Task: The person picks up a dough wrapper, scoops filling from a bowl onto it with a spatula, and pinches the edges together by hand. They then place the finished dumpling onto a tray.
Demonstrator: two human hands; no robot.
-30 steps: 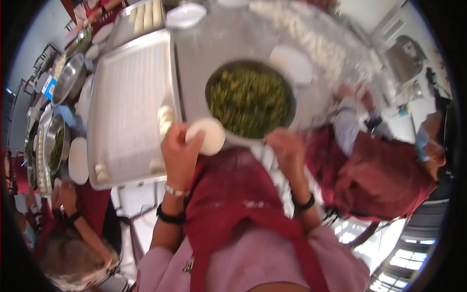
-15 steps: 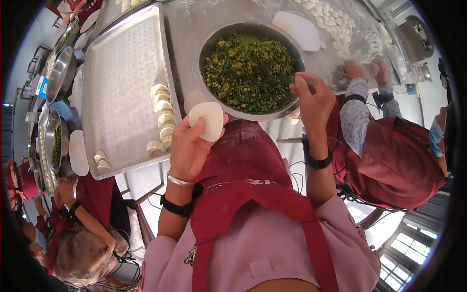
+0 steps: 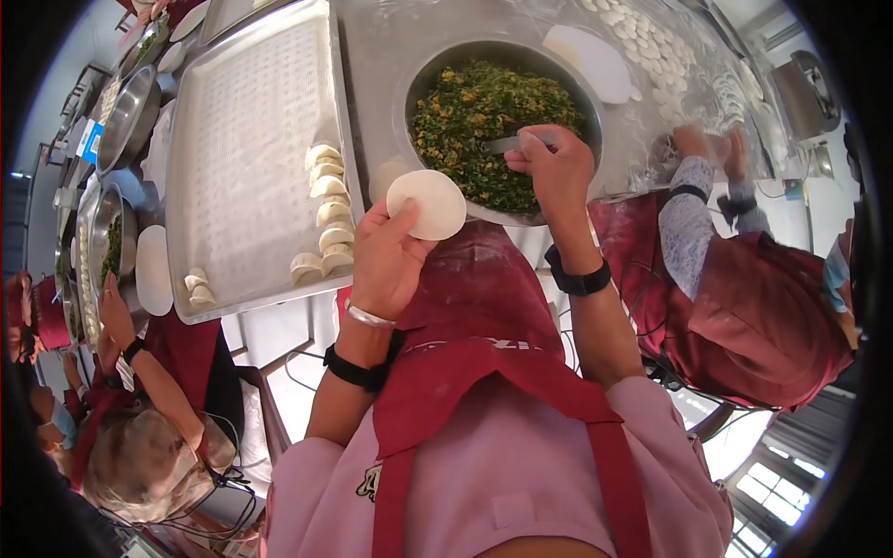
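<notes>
A round dough wrapper (image 3: 433,203) rests on the fingers of my left hand (image 3: 391,256), with the thumb pressed on top of it. My right hand (image 3: 555,172) grips a flat metal filling spatula (image 3: 503,145) over the steel bowl (image 3: 595,177). The spatula's tip touches the chopped green and yellow filling (image 3: 493,102) inside. To the left lies a perforated metal tray (image 3: 246,130), where filled dumplings (image 3: 332,214) stand in a column along the right side. Two or so more dumplings (image 3: 200,290) sit in its near left corner.
A white plastic scraper (image 3: 588,63) lies behind the bowl. Many dough pieces (image 3: 646,42) are spread on the floured steel table (image 3: 381,56). At right, a co-worker's hands (image 3: 712,149) move over the flour; another co-worker's hand (image 3: 116,321) is at far left, near more bowls.
My right hand has moved left and inward over the bowl, and the spatula now shows in the filling. My left hand with the wrapper has come slightly nearer the bowl. The view has shifted a little.
</notes>
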